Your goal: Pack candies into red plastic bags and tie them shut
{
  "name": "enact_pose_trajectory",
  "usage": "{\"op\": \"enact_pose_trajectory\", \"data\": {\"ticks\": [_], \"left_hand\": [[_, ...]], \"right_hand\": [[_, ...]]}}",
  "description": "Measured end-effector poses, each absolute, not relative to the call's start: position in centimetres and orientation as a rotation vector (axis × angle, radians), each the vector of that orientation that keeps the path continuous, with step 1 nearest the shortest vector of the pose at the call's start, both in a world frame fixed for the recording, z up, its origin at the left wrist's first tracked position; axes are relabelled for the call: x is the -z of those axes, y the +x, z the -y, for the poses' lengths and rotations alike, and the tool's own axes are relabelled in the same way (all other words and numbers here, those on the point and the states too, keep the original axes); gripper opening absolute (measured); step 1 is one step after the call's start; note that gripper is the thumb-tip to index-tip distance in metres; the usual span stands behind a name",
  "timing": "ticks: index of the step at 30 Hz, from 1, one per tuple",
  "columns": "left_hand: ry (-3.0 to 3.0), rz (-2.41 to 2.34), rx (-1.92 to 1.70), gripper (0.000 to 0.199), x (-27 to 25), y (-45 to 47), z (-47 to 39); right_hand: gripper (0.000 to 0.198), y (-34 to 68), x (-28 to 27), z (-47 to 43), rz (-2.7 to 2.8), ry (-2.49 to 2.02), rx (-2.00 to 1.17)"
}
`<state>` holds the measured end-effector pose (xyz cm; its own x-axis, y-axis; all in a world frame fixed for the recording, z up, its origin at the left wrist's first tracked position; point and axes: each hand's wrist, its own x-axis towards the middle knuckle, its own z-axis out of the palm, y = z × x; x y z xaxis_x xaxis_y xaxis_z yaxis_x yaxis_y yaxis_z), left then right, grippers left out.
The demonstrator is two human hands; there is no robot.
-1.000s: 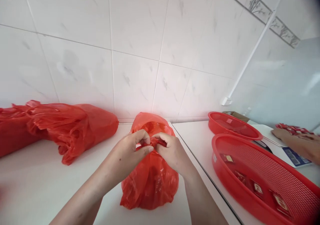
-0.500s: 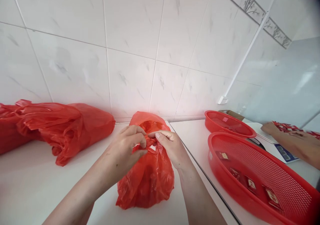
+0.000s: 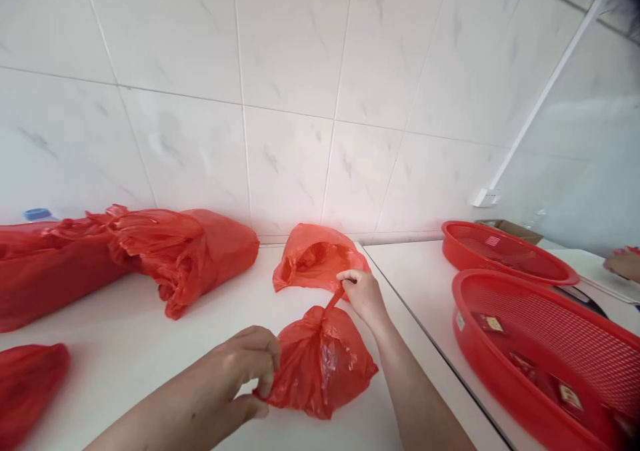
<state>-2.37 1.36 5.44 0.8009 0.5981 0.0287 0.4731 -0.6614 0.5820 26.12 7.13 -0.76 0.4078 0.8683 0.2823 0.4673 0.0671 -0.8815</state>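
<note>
A filled red plastic bag [image 3: 327, 364], gathered into a knot at its top, rests on the white table before me. With thumb and fingers my right hand [image 3: 367, 297] pinches the twisted handle that rises from the knot. At the bag's lower left corner, my left hand [image 3: 240, 371] is closed on the plastic, thumb below and fingers above. Just behind lies another red plastic bag [image 3: 295, 271], loose, its mouth gaping toward me. The contents of the knotted bag are hidden by the film.
Full red bags [image 3: 220, 237] line the wall at left, and part of another red bag [image 3: 30, 384] shows nearer. On the right stand a large red basket [image 3: 465, 344] with several small packets and a second red basket [image 3: 455, 244]. A co-worker's hand [image 3: 625, 264] shows at far right.
The bag's top now shows as a tight knot. My left hand has dropped from the top to the lower left corner; my right hand holds the handle end. The view has swung left.
</note>
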Motion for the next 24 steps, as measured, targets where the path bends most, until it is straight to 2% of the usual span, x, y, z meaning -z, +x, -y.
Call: {"op": "enact_pose_trajectory", "data": {"ticks": [3, 5, 11, 14, 15, 20, 24], "left_hand": [[2.228, -0.753, -0.238, 0.013, -5.9, -2.5, -1.4], [2.185, -0.703, -0.337, 0.019, -6.0, -2.1, -1.5], [2.137, -0.906, -0.551, 0.064, -3.9, 1.7, -2.3], [2.258, -0.954, -0.491, 0.100, -2.4, 3.6, -2.5], [2.339, -0.934, -0.434, 0.103, -1.9, 4.0, -2.5], [2.563, -0.917, -0.366, 0.055, -1.3, 2.2, -2.4], [2.449, -1.118, -0.481, 0.044, -1.9, -2.7, -2.4]], "right_hand": [[0.019, 26.9, 0.9, -7.1, 1.218, -1.586, -0.485], [0.026, 27.7, 1.1, -7.0, 1.172, -1.615, -0.451], [0.043, 29.8, 2.7, -6.9, 0.901, -1.649, -0.264], [0.042, 31.1, 4.1, -6.5, 0.749, -1.657, -0.235], [0.041, 31.6, 4.6, -6.4, 0.703, -1.668, -0.234], [0.042, 33.9, 6.9, -6.3, 0.589, -1.705, -0.270], [0.042, 34.2, 7.6, -6.5, 0.570, -1.721, -0.318]]}}
